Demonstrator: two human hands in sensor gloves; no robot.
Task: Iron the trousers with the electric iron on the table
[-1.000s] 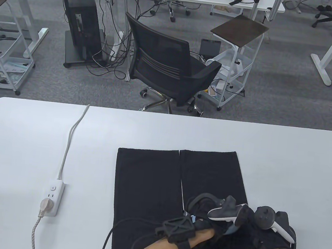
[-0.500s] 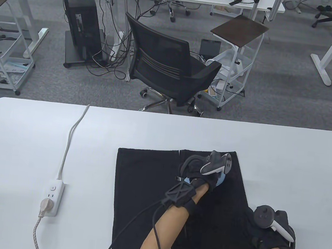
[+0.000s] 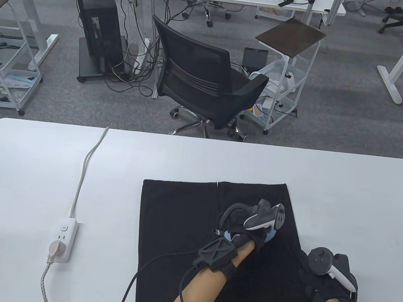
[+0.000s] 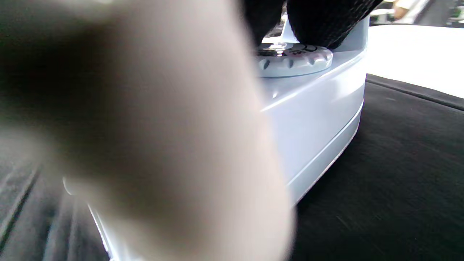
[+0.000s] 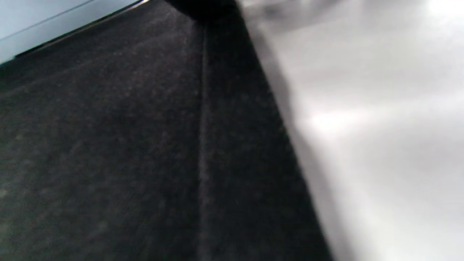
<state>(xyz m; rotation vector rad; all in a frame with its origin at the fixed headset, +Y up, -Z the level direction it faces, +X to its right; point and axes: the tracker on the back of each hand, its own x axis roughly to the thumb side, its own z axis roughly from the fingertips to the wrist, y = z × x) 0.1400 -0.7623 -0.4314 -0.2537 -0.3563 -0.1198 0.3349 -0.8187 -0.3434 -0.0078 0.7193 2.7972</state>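
Observation:
Black trousers (image 3: 174,234) lie flat on the white table (image 3: 42,163), legs pointing away from me. My left hand (image 3: 247,227) grips the light blue electric iron (image 3: 270,235), which rests on the right trouser leg. The iron is mostly hidden under the hand and its tracker. In the left wrist view the iron's pale body (image 4: 315,119) and its dial (image 4: 293,59) sit on the black cloth (image 4: 398,174). My right hand (image 3: 328,279) rests on the trousers' right edge near me. The right wrist view shows only black cloth (image 5: 127,145) and table (image 5: 380,108).
A white power strip (image 3: 62,239) with a braided plug cord lies on the table's left part, its white cable running to the far edge. A black office chair (image 3: 202,75) and a small side cart (image 3: 285,70) stand beyond the table.
My left hand first slid the iron away from me up the right trouser leg to near the hem, then came part of the way back toward me. My right hand stayed put.

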